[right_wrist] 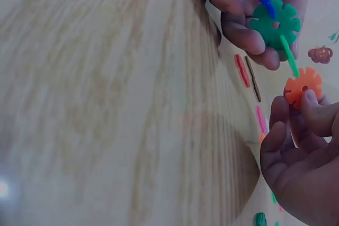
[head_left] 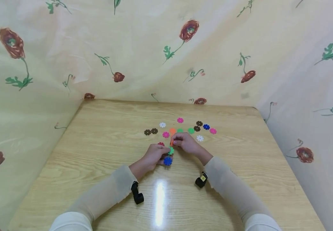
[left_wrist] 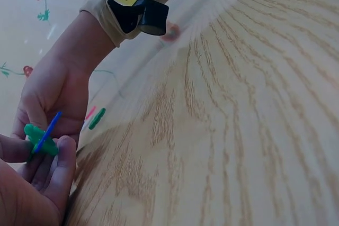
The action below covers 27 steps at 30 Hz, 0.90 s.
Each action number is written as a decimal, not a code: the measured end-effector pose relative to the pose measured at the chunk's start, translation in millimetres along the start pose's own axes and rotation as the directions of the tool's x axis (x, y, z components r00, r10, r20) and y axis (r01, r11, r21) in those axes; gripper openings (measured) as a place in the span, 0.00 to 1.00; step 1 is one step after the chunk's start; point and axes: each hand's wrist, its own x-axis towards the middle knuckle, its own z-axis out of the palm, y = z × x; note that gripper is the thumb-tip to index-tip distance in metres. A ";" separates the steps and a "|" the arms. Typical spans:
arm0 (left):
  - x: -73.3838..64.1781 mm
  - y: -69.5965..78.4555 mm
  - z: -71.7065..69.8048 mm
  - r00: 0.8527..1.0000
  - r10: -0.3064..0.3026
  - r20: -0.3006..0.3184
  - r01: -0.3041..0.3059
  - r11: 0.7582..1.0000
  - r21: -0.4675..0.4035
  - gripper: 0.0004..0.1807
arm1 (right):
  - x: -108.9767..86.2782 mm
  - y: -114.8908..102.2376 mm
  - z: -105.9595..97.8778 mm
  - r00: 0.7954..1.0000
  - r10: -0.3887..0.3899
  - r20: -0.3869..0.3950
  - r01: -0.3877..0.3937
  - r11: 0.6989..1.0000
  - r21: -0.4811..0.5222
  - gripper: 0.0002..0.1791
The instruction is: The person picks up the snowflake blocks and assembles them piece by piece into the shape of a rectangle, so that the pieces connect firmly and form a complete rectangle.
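Close together above the table, both hands hold notched, flower-shaped plastic discs. The left hand (head_left: 154,156) grips a green disc (right_wrist: 276,27), its fingers behind it and the thumb along its edge. A blue disc (head_left: 167,161) is slotted into that green disc on the near side. On the other side a lighter green disc (right_wrist: 288,55), seen edge-on, juts out of it. Between thumb and fingers, the right hand (head_left: 185,142) pinches an orange disc (right_wrist: 303,86), whose rim overlaps the tip of the lighter green one in the right wrist view.
Loose discs lie on the wooden table (head_left: 97,160) beyond the hands, among them brown (head_left: 147,132), white (head_left: 162,124), pink (head_left: 180,120), blue (head_left: 206,127) and green (head_left: 191,130) ones. A red disc (head_left: 161,144) lies just behind the left hand. Flowered cloth (head_left: 143,48) surrounds the table.
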 end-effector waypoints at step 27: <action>-8.6 -2.3 7.0 0.993 0.067 -0.099 -0.070 0.997 -0.023 0.10 | -3.6 -0.7 8.6 0.988 -0.157 -0.014 0.154 0.982 -0.109 0.08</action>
